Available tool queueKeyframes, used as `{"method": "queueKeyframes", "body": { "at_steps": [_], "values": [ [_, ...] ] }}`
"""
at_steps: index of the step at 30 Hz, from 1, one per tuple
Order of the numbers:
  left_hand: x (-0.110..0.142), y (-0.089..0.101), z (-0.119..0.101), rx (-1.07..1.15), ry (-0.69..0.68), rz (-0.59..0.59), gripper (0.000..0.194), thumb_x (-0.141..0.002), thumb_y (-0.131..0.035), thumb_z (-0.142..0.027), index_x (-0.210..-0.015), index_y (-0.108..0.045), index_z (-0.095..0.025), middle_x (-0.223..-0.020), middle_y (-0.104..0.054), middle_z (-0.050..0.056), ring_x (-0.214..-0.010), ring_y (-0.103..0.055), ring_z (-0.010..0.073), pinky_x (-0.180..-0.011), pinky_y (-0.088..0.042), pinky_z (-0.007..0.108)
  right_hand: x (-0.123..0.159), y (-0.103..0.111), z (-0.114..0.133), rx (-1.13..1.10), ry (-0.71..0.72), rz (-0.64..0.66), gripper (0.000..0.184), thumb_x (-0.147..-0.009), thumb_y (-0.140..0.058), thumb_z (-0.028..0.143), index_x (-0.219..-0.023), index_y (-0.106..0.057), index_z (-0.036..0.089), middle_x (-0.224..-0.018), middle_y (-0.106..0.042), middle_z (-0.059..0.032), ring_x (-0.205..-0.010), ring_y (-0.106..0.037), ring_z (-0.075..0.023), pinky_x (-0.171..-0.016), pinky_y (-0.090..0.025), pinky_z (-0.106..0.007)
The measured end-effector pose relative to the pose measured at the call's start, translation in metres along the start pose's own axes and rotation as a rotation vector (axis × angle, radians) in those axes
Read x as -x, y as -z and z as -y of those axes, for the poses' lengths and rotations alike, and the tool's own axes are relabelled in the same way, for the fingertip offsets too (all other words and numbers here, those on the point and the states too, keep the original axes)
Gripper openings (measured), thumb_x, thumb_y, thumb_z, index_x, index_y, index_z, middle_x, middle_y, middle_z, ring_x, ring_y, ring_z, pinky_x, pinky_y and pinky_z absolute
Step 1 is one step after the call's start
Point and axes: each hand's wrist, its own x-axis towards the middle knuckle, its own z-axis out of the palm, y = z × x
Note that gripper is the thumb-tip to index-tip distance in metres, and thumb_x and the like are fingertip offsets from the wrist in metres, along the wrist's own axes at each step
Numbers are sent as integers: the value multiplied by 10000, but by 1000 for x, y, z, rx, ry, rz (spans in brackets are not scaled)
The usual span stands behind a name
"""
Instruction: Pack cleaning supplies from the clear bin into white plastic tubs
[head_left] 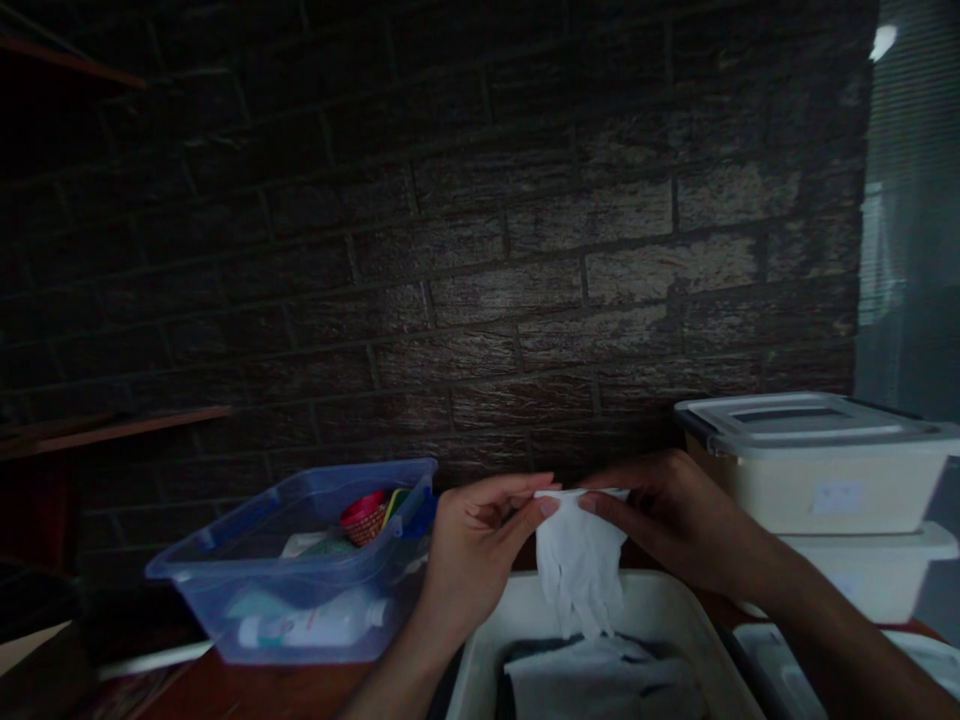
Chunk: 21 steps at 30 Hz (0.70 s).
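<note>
A thin white glove (579,560) hangs with its fingers downward above a white plastic bin (471,668). My left hand (474,545) pinches the left corner of its cuff between thumb and fingertips. On the other side, my right hand (679,515) grips the cuff's right part, thumb in front. The cuff is stretched flat between both hands. Inside the bin lies a folded light grey cloth (592,680) with darker fabric around it. The glove's fingertips hang just over this cloth; whether they touch it I cannot tell.
To the left stands a clear bluish tub (292,572) holding a white bottle (319,622) and a red basket (365,517). Two lidded cream boxes (832,490) are stacked at the right. A pale lid (776,655) lies near my right forearm. Behind rises a dark brick wall (480,250).
</note>
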Motion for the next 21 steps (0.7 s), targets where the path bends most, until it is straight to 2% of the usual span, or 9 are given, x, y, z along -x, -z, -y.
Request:
{"method": "queueKeyframes", "body": {
  "at_steps": [5, 12, 15, 18, 21],
  "values": [
    [3, -3, -1, 34, -4, 42, 101, -800, -830, -217, -899, -832, -236, -854, -819, 15, -759, -745, 124, -693, -565, 159, -2, -5, 4, -31, 8, 18, 247, -982, -626, 325, -1163, -784, 265, -1045, -799, -17, -909, -729, -194, -795, -531, -264],
    [2, -2, 0, 36, -23, 47, 159, -785, -841, -199, -939, -815, -226, -842, -812, 11, -735, -732, 115, -678, -560, 154, -3, -6, 0, -6, -5, -28, 153, -961, -666, 297, -985, -812, 259, -925, -802, 35, -814, -726, -136, -718, -479, -221],
    [2, -2, -2, -35, -48, 29, 91, -802, -826, -210, -892, -816, -210, -809, -804, 15, -722, -719, 113, -668, -548, 152, -3, -5, 0, -22, -23, -32, 148, -949, -678, 297, -972, -814, 245, -904, -799, 29, -803, -719, -138, -708, -469, -220],
    [4, -3, -3, -81, -63, 35, 54, -829, -805, -226, -880, -816, -211, -828, -805, 19, -752, -722, 124, -698, -550, 169, -3, -8, 0, -153, -66, 34, 205, -959, -664, 358, -1032, -812, 236, -931, -799, 13, -821, -714, -154, -676, -466, -220],
    [5, -4, -2, -108, -74, 63, 66, -853, -785, -239, -909, -818, -225, -882, -808, 21, -811, -731, 141, -744, -554, 193, -4, -13, -2, -259, -104, 105, 249, -972, -641, 386, -1091, -803, 240, -867, -787, 21, -701, -657, -127, -574, -407, -213]
  ]
}}
